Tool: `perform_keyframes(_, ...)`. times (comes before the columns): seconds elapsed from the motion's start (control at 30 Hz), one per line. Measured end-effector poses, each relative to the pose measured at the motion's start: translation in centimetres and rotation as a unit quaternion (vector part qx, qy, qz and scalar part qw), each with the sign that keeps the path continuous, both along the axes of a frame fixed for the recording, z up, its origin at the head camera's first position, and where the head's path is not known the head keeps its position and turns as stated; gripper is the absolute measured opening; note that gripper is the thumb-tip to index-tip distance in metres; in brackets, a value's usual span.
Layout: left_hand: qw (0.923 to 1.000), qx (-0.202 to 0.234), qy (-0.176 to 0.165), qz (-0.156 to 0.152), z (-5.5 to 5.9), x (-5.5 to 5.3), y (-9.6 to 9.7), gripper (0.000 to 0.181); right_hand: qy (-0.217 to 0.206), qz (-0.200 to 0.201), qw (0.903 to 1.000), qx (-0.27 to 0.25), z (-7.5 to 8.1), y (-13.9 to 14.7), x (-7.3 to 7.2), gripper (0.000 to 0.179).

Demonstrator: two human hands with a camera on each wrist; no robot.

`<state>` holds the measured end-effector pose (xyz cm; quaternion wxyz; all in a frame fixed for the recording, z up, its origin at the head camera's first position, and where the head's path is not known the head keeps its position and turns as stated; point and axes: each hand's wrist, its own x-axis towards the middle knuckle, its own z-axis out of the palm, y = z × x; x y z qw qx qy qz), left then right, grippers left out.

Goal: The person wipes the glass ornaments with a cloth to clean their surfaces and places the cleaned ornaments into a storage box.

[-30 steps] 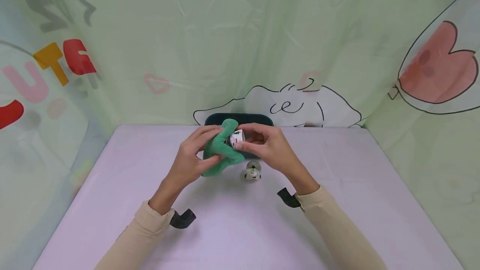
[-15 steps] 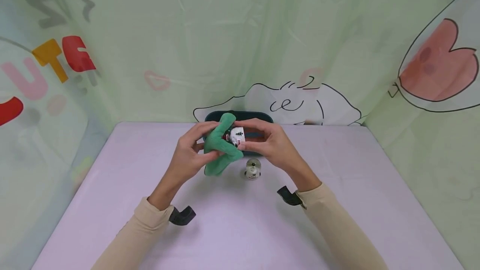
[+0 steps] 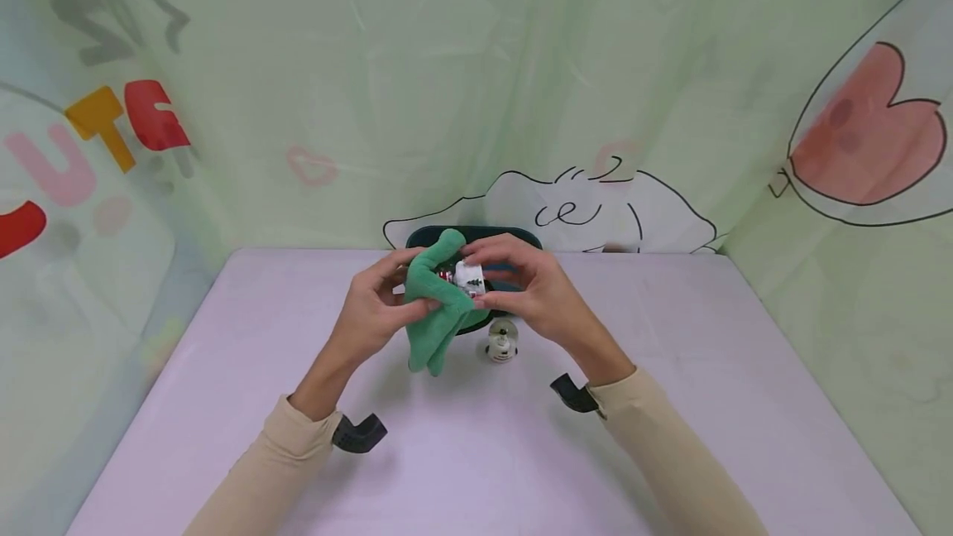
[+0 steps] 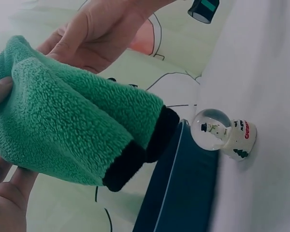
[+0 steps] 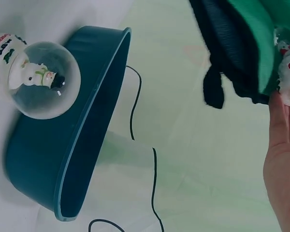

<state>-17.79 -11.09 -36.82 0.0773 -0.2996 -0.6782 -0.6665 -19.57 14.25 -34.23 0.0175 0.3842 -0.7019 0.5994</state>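
My left hand [image 3: 372, 296] grips a fluffy green cloth [image 4: 63, 116] with dark edging, its thumb and fingers spread around the folds. The cloth wraps the glass end of a snow globe [image 3: 469, 278], and a small red and white figure shows inside the glass. My right hand [image 3: 539, 279] pinches the globe's white printed base between thumb and fingers. Both hands are raised above the front of a dark teal bin [image 5: 53, 140]. A second snow globe [image 4: 227, 135], with a snowman inside, stands upright on the table just in front of the bin.
The bin sits at the table's back edge, against a pale green curtain [image 3: 447, 89] with printed drawings. A lilac-white table surface [image 3: 476, 453] spreads toward the person. Dark bands [image 3: 361, 434] are worn at both wrists.
The snow globe's base has turned in my right fingers, so a different part of its print faces up. The cloth's lower corner now hangs further down toward the table.
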Motion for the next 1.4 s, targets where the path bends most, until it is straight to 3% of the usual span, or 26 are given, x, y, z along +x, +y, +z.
perform_keyframes(0.2, 0.9993, 0.009, -0.034, -0.011, 0.02, -0.13, -0.07, 0.059, 0.039, 0.016, 0.9991, -0.008, -0.07, -0.03, -0.1, 0.042)
perform_keyframes(0.53, 0.9982, 0.007, -0.055, -0.02, 0.07, -0.2, -0.18, 0.056, 0.094, 0.034, 0.995, -0.004, -0.23, -0.02, -0.47, 0.045)
perform_keyframes(1.07, 0.9983, -0.021, -0.053, -0.008, 0.07, -0.26, -0.19, 0.056, 0.066, 0.05, 0.9966, -0.001, -0.47, 0.16, -0.51, 0.049)
perform_keyframes(1.4, 0.9974, -0.012, -0.069, -0.013, 0.03, -0.2, -0.26, 0.053, 0.103, 0.021, 0.9943, 0.014, -0.39, 0.06, -0.09, 0.05)
